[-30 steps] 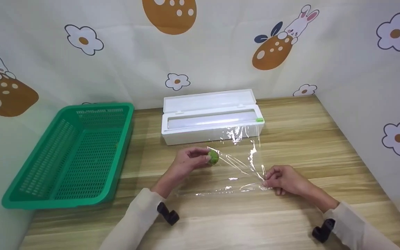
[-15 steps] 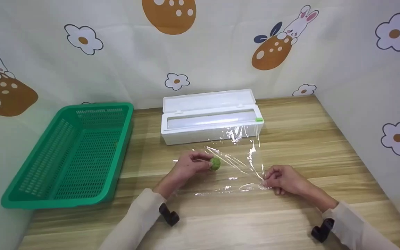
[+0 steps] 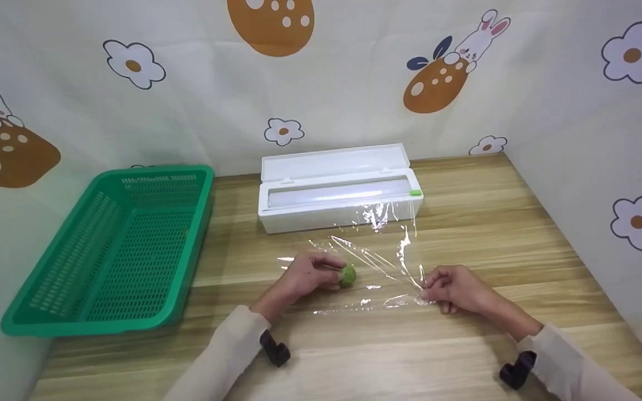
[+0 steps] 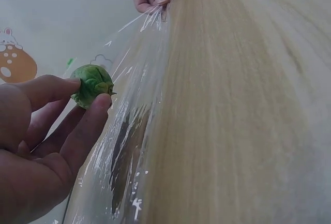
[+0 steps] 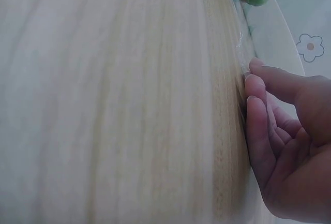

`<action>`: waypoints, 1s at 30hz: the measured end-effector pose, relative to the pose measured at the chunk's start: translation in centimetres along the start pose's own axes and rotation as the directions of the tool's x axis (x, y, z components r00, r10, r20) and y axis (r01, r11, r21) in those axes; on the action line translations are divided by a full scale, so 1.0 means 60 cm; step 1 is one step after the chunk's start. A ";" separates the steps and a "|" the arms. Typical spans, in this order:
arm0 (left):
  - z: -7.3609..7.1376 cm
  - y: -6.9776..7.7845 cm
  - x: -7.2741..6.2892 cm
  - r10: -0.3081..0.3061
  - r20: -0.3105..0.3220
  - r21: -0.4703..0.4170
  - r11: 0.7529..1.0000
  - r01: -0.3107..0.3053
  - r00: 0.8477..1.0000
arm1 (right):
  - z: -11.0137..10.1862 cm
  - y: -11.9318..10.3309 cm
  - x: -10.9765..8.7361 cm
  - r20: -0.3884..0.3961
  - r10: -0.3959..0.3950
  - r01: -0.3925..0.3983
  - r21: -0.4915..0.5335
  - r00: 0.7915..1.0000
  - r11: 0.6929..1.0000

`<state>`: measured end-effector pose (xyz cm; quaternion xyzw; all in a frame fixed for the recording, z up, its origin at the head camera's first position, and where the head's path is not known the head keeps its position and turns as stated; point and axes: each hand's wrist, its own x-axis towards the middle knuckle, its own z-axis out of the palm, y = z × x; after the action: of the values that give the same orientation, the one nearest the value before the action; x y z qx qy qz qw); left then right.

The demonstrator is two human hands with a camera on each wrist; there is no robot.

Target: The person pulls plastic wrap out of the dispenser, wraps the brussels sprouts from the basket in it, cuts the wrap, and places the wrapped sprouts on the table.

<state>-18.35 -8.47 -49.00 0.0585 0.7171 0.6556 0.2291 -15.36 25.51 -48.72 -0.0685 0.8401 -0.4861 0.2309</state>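
A small leafy green Brussels sprout is pinched between the thumb and fingers of my left hand, over a sheet of cling film. In the left wrist view the sprout shows its cut stem end, beside the stretched film. My right hand pinches the film's near right corner, which bunches into creases at the fingertips. The film runs back to a white dispenser box with its lid raised and a roll inside. In the right wrist view my right hand holds the film edge.
A green perforated basket stands on the left of the wooden table. Its inside is mostly bare, with a small yellowish spot at the right wall. Patterned cloth hangs behind the table and along its sides.
My left hand has come down and slightly right, nearer to me, with the sprout between its fingers. The right hand and the film corner have stayed in place.
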 end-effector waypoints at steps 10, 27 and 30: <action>0.002 -0.009 -0.003 0.022 0.007 0.103 0.994 -0.022 1.000 | 0.002 0.001 0.005 0.021 -0.025 0.025 0.024 0.999 0.999; -0.009 0.000 -0.022 0.053 -0.028 0.172 0.984 -0.047 0.998 | -0.003 0.000 0.000 0.026 -0.010 0.009 0.024 1.000 1.000; -0.026 0.002 -0.035 0.055 -0.044 0.205 0.978 -0.045 0.998 | -0.004 -0.003 -0.004 0.035 -0.014 0.013 0.026 0.999 1.000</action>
<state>-17.14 -10.66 -48.27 0.0836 0.7843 0.5854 0.1875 -15.25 25.69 -48.39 -0.0800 0.8289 -0.4973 0.2433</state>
